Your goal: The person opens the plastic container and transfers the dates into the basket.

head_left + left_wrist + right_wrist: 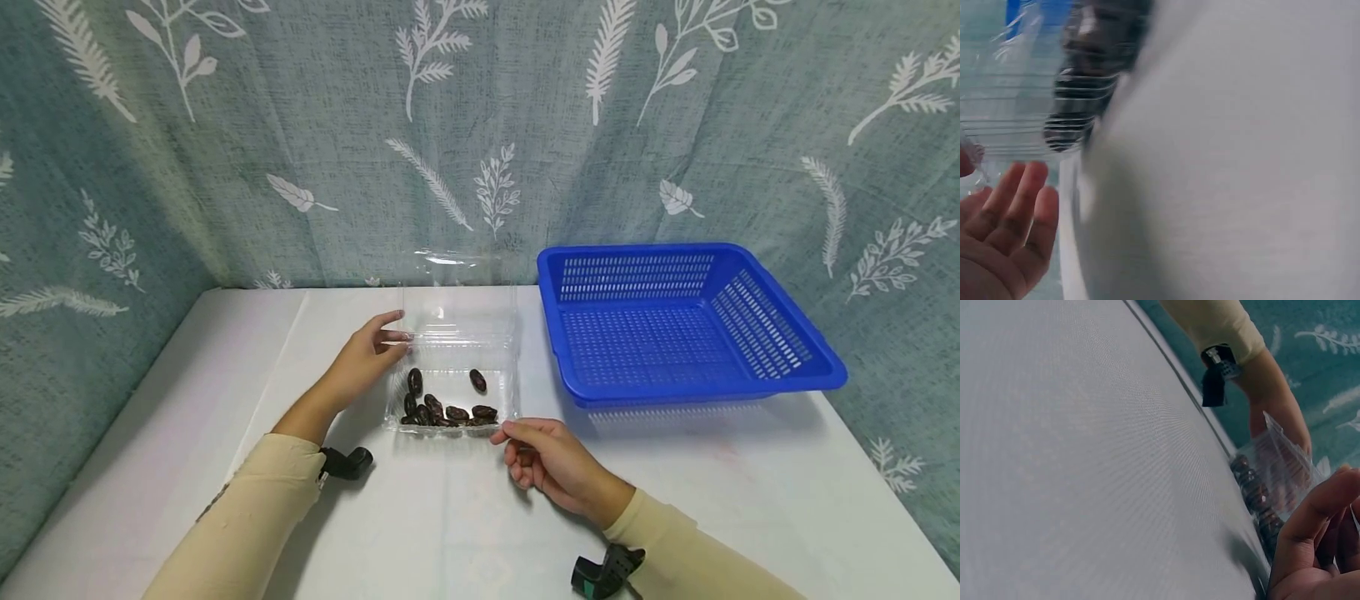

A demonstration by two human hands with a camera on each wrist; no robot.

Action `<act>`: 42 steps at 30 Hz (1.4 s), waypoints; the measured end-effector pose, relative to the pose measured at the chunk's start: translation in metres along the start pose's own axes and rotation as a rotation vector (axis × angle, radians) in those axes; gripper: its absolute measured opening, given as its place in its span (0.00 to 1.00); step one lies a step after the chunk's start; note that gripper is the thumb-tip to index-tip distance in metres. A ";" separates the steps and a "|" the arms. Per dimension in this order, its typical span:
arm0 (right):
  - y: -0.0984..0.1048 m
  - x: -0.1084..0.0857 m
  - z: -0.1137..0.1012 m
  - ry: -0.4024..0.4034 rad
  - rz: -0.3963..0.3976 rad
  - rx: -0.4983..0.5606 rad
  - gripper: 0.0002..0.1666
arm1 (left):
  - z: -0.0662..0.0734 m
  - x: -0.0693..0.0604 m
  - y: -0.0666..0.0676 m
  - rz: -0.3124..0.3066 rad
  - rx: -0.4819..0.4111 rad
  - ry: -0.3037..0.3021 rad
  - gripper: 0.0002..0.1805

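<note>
A clear plastic clamshell container (455, 358) lies on the table with its lid (459, 308) raised at the back. Dark brown, glossy dates (433, 407) are bunched along its front and left sides, and a single date (477, 381) lies apart. My left hand (367, 357) touches the container's left side near the hinge, its fingers (1025, 206) fairly straight in the left wrist view. At the front right corner, my right hand (551, 462) pinches the rim between thumb and forefinger, the other fingers curled in. The right wrist view shows this hand (1316, 544) partly covering the dates.
A blue plastic basket (693, 392) with slotted walls stands to the right of the container. The white-covered table (450, 533) ends at a green leaf-patterned curtain (322, 150) behind and at the sides.
</note>
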State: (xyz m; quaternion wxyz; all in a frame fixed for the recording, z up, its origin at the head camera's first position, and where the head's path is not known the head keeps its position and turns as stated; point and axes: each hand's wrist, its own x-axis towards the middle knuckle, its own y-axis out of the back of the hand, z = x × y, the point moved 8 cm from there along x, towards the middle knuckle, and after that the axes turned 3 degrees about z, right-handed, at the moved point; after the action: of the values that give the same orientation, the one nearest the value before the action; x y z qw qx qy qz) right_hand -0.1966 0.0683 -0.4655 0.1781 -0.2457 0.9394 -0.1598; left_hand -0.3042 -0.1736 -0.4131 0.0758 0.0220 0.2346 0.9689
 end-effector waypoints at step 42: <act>-0.068 0.021 -0.085 0.300 -0.108 -0.527 0.12 | -0.028 -0.041 -0.014 -0.200 -0.081 0.032 0.27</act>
State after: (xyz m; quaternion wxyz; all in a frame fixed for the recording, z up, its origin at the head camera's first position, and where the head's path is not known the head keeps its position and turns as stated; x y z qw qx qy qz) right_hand -0.2213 0.0192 -0.3693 -0.0412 -0.3066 0.9499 0.0454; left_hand -0.2635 -0.1803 -0.4445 0.1692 -0.0201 0.1972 0.9654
